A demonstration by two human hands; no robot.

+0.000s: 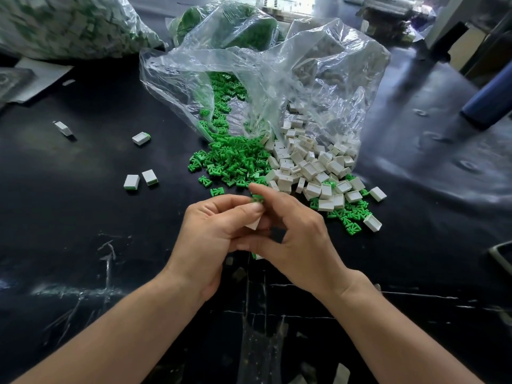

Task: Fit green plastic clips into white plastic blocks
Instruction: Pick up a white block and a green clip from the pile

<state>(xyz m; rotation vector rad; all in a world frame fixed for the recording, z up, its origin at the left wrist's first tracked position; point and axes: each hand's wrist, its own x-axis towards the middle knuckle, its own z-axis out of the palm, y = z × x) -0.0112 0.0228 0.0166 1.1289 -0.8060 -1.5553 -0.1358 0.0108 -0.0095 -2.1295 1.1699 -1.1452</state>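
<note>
Well, toward the left edge of the black table (83, 217) four finished pieces (131, 181) lie apart from one another, small white boxes each showing a strip of green at one end.

Around the middle of the table a heap of green clips (235, 159) spills from the mouth of a clear bag (194, 67). They are small, flat and bright green, with ribs fanning out from one end. Touching that heap on its right is a heap of white blocks (310, 167), little rectangular shells open on one face, spilling from a second clear bag (346, 79). At the near end of this heap more clips lie mixed among the blocks.

Nearer the front edge, the left hand (213, 231) is curled round one white block (253, 223), thumb laid along its top, so only a corner shows. At the thumb's tip sits a single green clip (257, 199), at the block's far end. The right hand (299, 239) grips it, forefinger reaching over it, the other fingers curled in below. How far the clip has entered the block cannot be told.
</note>
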